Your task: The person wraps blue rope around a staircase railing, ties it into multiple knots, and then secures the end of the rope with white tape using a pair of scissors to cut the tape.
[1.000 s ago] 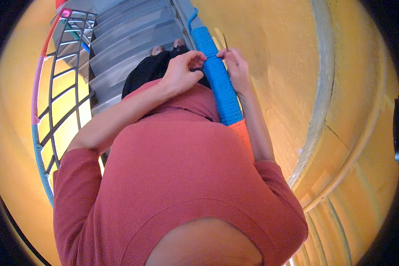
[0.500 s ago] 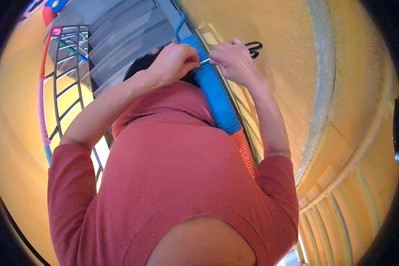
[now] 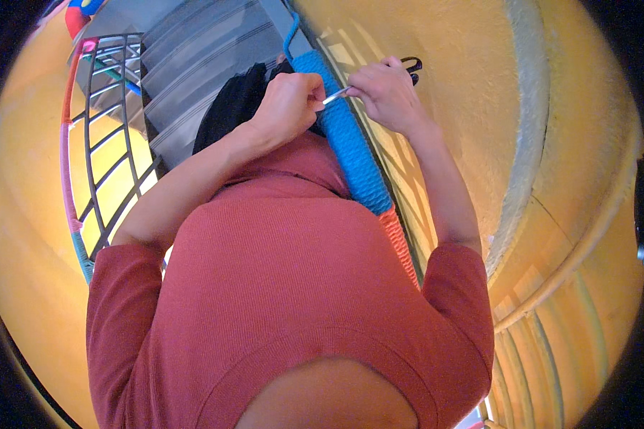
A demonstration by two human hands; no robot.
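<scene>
Over a handrail wrapped in blue yarn (image 3: 354, 154), my two hands are close together. My right hand (image 3: 383, 89) is closed around a pair of scissors (image 3: 412, 69); the black finger loops stick out beyond it on the right. A bright metal blade points left from its fingers across the blue wrapping. At that blade's tip, my left hand (image 3: 290, 104) is closed in a pinch. Whether it grips the tip or a bit of yarn is hidden. Farther up the rail, a loose blue strand (image 3: 291, 36) runs off the wrapping.
Grey stairs (image 3: 200, 50) lie beyond my left hand, with a black metal railing (image 3: 111, 136) partly wrapped in coloured yarn at the left. A rough yellow wall (image 3: 444, 43) rises right of the rail. Orange wrapping (image 3: 401, 239) covers the rail nearer my body.
My right hand has shifted slightly right and more of the blade shows between the hands. The blade now slants more. My left hand stays pinched near its tip.
</scene>
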